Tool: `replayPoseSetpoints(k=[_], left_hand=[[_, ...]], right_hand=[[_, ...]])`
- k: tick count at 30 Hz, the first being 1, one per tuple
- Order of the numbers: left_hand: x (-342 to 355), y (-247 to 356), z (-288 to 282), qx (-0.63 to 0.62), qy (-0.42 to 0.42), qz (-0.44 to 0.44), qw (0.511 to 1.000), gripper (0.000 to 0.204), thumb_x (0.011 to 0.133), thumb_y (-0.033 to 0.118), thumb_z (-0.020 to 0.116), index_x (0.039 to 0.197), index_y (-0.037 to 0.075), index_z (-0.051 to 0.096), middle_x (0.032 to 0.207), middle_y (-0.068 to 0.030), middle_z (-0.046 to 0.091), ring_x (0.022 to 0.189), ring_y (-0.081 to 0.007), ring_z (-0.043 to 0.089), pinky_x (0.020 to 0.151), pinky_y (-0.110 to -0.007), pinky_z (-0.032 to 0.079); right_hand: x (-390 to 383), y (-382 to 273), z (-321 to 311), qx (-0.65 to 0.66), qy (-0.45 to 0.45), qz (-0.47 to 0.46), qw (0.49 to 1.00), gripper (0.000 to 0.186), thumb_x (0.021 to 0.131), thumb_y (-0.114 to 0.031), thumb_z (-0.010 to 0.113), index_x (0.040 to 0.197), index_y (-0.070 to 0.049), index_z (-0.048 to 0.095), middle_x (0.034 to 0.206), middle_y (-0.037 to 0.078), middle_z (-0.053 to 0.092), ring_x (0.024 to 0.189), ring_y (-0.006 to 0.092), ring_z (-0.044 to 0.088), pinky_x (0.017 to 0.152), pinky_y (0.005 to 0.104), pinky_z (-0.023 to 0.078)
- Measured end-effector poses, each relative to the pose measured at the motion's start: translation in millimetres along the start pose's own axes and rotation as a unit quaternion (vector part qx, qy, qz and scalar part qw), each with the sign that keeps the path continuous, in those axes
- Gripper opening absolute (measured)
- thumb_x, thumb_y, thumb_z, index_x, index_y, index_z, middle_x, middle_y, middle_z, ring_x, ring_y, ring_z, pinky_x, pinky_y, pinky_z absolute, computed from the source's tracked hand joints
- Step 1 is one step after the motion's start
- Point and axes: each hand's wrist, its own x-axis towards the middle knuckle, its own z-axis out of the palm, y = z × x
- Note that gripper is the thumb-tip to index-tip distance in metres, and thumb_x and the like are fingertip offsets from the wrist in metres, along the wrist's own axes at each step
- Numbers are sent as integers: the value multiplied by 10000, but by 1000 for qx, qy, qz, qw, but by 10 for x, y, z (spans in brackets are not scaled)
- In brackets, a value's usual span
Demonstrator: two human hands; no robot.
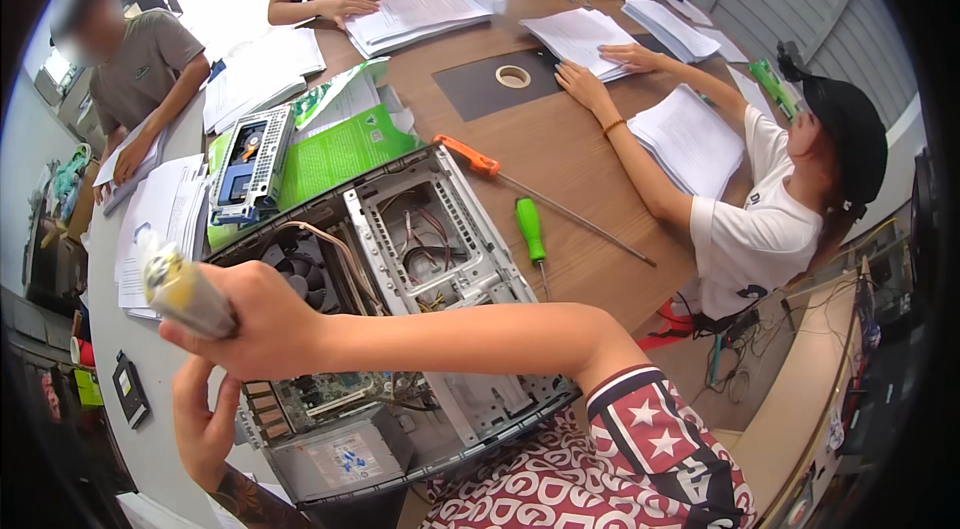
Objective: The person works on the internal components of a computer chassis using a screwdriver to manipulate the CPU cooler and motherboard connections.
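My right hand (pixel 245 314) grips a grey cylindrical object (pixel 185 294) with a pale, yellowish end, raised over the left part of an opened computer case (pixel 445 224). Just below it is my left hand (pixel 205 414), fingers curled, their tips partly behind the right hand; what they hold, if anything, is hidden. The case shows a dark fan (pixel 298 269), cables, metal drive bays and a silver power unit (pixel 335 454). Beside the case lie a green-handled screwdriver (pixel 529 229) and a long orange-handled screwdriver (pixel 465 154).
Several co-workers (pixel 760 199) sit round the table (pixel 610 284), handling paper stacks (pixel 685 139). A metal drive cage (pixel 250 164) rests on green packaging (pixel 340 154). A tape roll (pixel 512 76) lies on a dark mat (pixel 470 94); a small black item (pixel 131 389) is at left.
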Motion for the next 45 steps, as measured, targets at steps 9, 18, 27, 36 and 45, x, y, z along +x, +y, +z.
replayPoseSetpoints(k=[9, 18, 27, 36, 45], left_hand=[[-131, -142, 103, 58, 10, -99, 993, 240, 911, 42, 648, 1120, -56, 586, 1094, -107, 614, 1066, -184, 583, 846, -286, 476], [-470, 83, 50, 67, 231, -83, 967, 204, 939, 90, 622, 1091, -44, 597, 1067, -105, 621, 1022, -205, 597, 822, -284, 470], [-1006, 222, -668, -130, 302, 30, 944, 194, 967, 137, 595, 1061, -33, 607, 1040, -104, 627, 977, -226, 611, 799, -281, 464], [-627, 95, 46, -56, 262, 42, 963, 263, 977, 206, 597, 1036, -50, 605, 985, -130, 617, 856, -210, 600, 750, -312, 457], [-315, 92, 289, -151, 208, 84, 963, 255, 967, 232, 614, 1014, -13, 563, 871, -78, 580, 818, -197, 570, 791, -333, 487]], right_hand=[[-119, 104, 99, -98, -116, -105, 983, 426, 609, -265, 785, 900, -61, 549, 854, 115, 571, 750, 331, 621, 621, 420, 496], [-299, -12, 481, -172, -96, -258, 946, 438, 669, -392, 706, 928, -46, 633, 918, 91, 592, 815, 244, 608, 640, 378, 448], [277, -585, -680, -286, -190, -162, 925, 329, 721, -419, 705, 859, -126, 764, 871, 61, 719, 885, 234, 660, 766, 413, 477], [-911, -600, -3224, -595, -134, 347, 713, 479, 834, -502, 669, 792, -26, 706, 733, 181, 677, 734, 369, 684, 681, 456, 540], [-1315, -36, -2916, -592, -19, 386, 707, 459, 770, -473, 699, 791, -15, 702, 740, 223, 676, 739, 382, 687, 681, 452, 547]])
